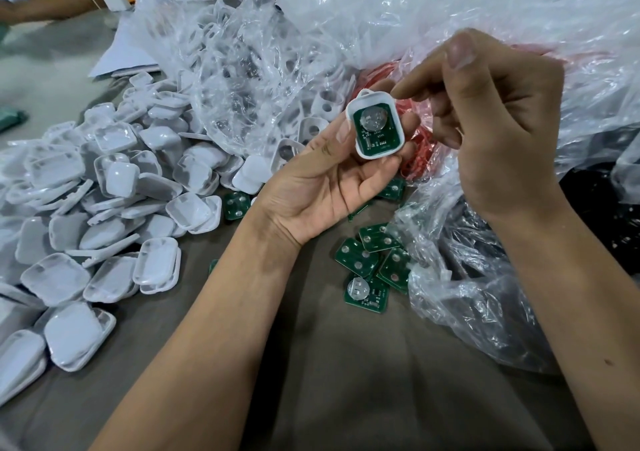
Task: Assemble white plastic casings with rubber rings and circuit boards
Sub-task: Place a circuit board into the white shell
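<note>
Above table [329, 364] — left hand [322, 187] holding casing [375, 125], unlabelled

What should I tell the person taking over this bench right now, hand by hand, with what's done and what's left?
Left hand: holds one white casing between thumb and fingertips, open side up.
Right hand: fingers curled, forefinger tip at the casing's top corner; whether it holds anything cannot be told.
Done: a green circuit board already sits inside that casing, round metal cell side up.
Supplies: pile of white casings on the left, loose circuit boards on the table below the hands, red rubber rings in the plastic bag behind.
Left: no ring visible on this casing; many parts remain unassembled.
</note>
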Motion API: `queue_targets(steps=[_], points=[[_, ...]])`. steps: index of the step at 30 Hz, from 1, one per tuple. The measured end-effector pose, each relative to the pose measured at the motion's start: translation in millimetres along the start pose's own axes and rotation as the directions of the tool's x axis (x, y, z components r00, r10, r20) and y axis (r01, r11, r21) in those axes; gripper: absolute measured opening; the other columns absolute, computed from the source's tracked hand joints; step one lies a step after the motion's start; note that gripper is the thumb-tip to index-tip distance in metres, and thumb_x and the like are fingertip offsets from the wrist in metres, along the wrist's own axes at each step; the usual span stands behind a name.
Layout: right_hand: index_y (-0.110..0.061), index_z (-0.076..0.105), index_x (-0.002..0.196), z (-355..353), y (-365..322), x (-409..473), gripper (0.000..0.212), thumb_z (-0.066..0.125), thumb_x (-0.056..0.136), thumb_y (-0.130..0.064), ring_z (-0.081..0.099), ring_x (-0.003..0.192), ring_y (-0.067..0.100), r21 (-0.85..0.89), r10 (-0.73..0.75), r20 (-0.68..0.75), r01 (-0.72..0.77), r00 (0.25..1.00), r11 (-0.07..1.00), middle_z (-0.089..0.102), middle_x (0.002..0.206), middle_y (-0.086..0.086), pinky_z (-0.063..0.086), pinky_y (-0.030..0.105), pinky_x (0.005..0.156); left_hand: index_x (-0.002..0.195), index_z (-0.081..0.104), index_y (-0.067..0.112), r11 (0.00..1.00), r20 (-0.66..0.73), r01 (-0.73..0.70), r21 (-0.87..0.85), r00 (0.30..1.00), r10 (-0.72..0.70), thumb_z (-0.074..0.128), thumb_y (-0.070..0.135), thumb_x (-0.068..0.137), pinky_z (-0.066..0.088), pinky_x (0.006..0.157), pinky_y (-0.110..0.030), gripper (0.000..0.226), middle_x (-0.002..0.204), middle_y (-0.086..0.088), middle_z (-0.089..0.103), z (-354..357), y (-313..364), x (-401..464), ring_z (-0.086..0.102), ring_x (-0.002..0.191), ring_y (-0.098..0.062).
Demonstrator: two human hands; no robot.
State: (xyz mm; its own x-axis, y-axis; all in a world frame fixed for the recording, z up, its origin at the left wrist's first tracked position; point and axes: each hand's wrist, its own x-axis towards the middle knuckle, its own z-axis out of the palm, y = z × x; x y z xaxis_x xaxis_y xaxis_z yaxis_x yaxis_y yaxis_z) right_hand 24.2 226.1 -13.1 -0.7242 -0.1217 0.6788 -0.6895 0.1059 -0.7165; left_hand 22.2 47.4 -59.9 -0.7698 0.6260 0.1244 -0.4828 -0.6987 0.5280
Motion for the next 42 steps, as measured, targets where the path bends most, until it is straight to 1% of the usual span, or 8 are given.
queue_targets(steps=[4,14,20,25,31,34,38,42], points=[[-0.004,0.073,0.101,2.0,0.0,-0.2,0.032,0.043,0.11,-0.011,0.053,0.063,-0.003,-0.009,-0.011,0.01,0.011,1.0,1.0,0.056,0.079,-0.004,0.038,0.013,0.064,0.146,0.039,0.008,0.999,0.023,-0.003,0.032,1.0,0.003,0.072,0.005,0.089,0.055,0.101,-0.038,0.066,0.129,-0.026,0.065,-3.1,-0.3,-0.2,0.068,0.112,-0.039],[-0.005,0.077,0.092,4.8,-2.0,-3.0,0.033,0.05,0.108,-0.013,0.057,0.071,-0.003,-0.155,-0.096,0.009,0.097,0.995,0.983,0.054,0.08,-0.014,0.04,0.013,0.064,0.14,0.057,0.008,0.999,0.018,-0.031,0.016,0.999,0.031,0.073,0.005,0.088,0.057,0.098,-0.04,0.054,0.129,-0.027,0.065,-5.5,0.2,0.6,0.067,0.113,-0.041],[-0.005,0.079,0.088,4.2,-2.4,-2.9,0.035,0.054,0.108,-0.019,0.067,0.066,0.013,-0.245,-0.146,0.039,0.151,0.989,0.958,0.063,0.091,-0.001,0.048,0.031,0.055,0.134,0.06,0.002,0.999,-0.005,-0.04,0.004,0.999,0.04,0.075,0.007,0.087,0.059,0.094,-0.039,0.05,0.124,-0.028,0.067,-4.5,-0.2,1.1,0.069,0.11,-0.041],[-0.006,0.08,0.088,3.8,-2.9,-3.9,0.035,0.055,0.109,-0.019,0.068,0.068,0.012,-0.283,-0.141,0.034,0.145,0.989,0.948,0.063,0.089,-0.001,0.049,0.029,0.056,0.126,0.062,-0.012,0.992,-0.006,-0.021,-0.128,1.0,0.02,0.075,0.0,0.084,0.062,0.088,-0.043,0.046,0.116,-0.038,0.066,3.2,0.0,-0.1,0.071,0.101,-0.049],[-0.005,0.08,0.087,3.6,-0.8,-3.2,0.034,0.056,0.109,-0.018,0.065,0.064,0.01,-0.298,-0.137,0.035,0.142,0.99,0.944,0.063,0.088,0.0,0.045,0.02,0.059,0.119,0.064,-0.014,0.989,-0.098,-0.023,-0.149,0.995,0.008,0.083,-0.002,0.073,0.064,0.076,-0.043,0.051,0.107,-0.039,0.067,9.7,-0.4,0.3,0.073,0.092,-0.049],[-0.005,0.08,0.087,3.4,1.1,-3.4,0.034,0.056,0.108,-0.017,0.065,0.064,0.009,-0.304,-0.144,0.039,0.149,0.989,0.941,0.064,0.089,0.002,0.045,0.021,0.061,0.12,0.063,-0.014,0.987,-0.114,-0.025,-0.158,0.993,0.007,0.083,-0.003,0.072,0.064,0.077,-0.043,0.053,0.108,-0.04,0.067,10.9,-0.4,0.5,0.073,0.092,-0.049],[-0.006,0.08,0.092,3.5,1.4,-2.9,0.032,0.054,0.108,-0.016,0.064,0.071,0.014,-0.318,-0.167,0.044,0.172,0.985,0.932,0.065,0.089,0.006,0.045,0.023,0.066,0.124,0.059,-0.011,0.987,-0.104,-0.034,-0.156,0.994,0.018,0.083,-0.004,0.073,0.064,0.08,-0.043,0.057,0.11,-0.04,0.066,11.0,-1.0,0.1,0.072,0.094,-0.05],[-0.007,0.08,0.098,3.2,1.0,-3.9,0.036,0.05,0.108,-0.024,0.063,0.091,0.016,-0.354,-0.118,0.074,0.136,0.99,0.925,0.064,0.097,0.012,0.047,0.029,0.077,0.124,0.056,-0.009,0.989,-0.108,-0.042,-0.139,0.994,0.027,0.084,-0.003,0.072,0.063,0.081,-0.042,0.059,0.111,-0.038,0.067,10.6,-1.6,0.7,0.072,0.096,-0.049]])
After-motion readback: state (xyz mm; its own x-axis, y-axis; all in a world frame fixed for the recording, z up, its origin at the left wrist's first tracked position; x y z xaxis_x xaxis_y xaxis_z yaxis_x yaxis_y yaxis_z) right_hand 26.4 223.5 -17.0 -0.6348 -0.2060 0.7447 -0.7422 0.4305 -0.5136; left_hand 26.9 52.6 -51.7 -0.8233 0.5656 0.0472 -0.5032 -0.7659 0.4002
